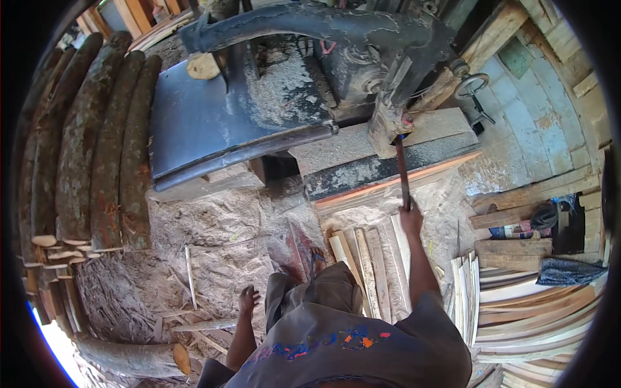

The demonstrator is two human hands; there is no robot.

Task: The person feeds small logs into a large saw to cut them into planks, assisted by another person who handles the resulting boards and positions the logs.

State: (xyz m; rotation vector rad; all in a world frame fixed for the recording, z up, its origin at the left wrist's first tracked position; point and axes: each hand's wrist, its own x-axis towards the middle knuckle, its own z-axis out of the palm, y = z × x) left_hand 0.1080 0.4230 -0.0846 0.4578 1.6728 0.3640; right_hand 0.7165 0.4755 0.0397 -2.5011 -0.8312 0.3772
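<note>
My right hand (411, 218) is wrapped round the lower end of a long dark lever bar (402, 168). The bar's upper end meets a dusty wooden block (386, 128) on the machine. My left hand (248, 299) hangs at my side over the dusty ground, its fingers loosely apart and nothing in them. Ahead stands a sawing machine with a dark metal table (200, 116), partly covered in sawdust. A thick dark curved arm (310, 22) spans above it. A short cut log end (203, 66) lies at the table's far edge.
Bark-covered logs (84, 142) are stacked at the left, with another log (132, 357) lying below them. Sawn strips (372, 265) lie by my right leg, and more boards (537, 310) are piled at the right. A handwheel (471, 86) sits at the far right. Sawdust (213, 226) covers the floor.
</note>
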